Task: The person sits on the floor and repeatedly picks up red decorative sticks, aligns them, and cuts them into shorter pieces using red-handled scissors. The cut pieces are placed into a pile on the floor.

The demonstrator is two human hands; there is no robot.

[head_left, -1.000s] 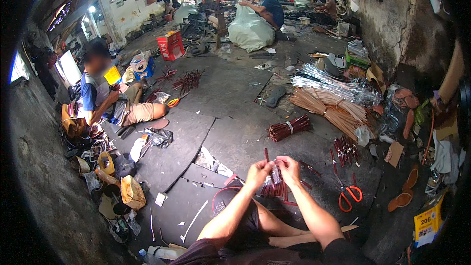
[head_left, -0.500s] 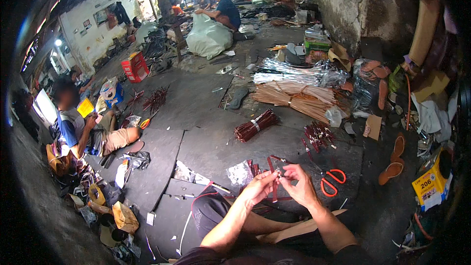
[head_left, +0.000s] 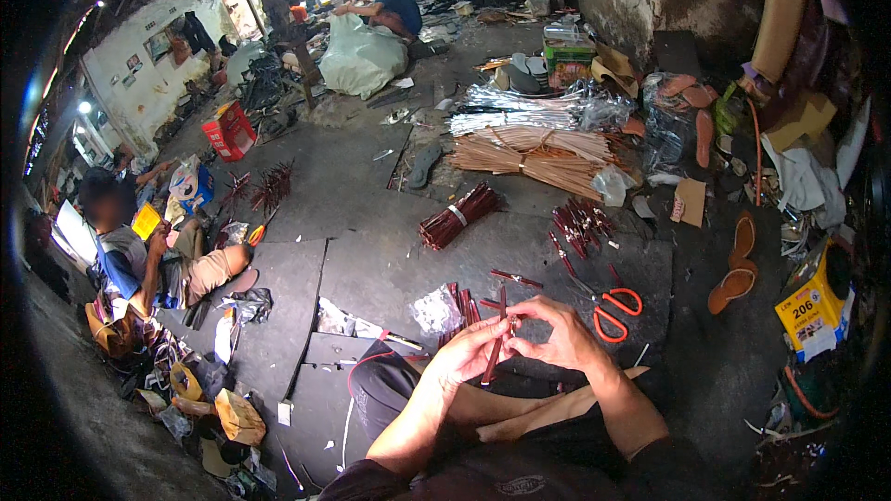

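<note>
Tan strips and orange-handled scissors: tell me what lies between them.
In the head view, a loose pile of dark red strips lies between the tan strips and the orange-handled scissors.

Right of your right hand [head_left: 564, 334], the scissors [head_left: 600, 300] block a low sideways sweep. Ahead, you can pass between the tied bundle [head_left: 459, 214] and the loose pile [head_left: 582, 226]; a plastic bag [head_left: 436, 312] lies ahead of your left hand [head_left: 467, 353], with open floor [head_left: 380, 246] beyond.

– Looked from where?
– Looked down from the head, through a wide fisheye.
– Faced which way?
– Faced ahead past left hand [head_left: 467, 353] and right hand [head_left: 568, 336], close up, across floor [head_left: 339, 195].
</note>
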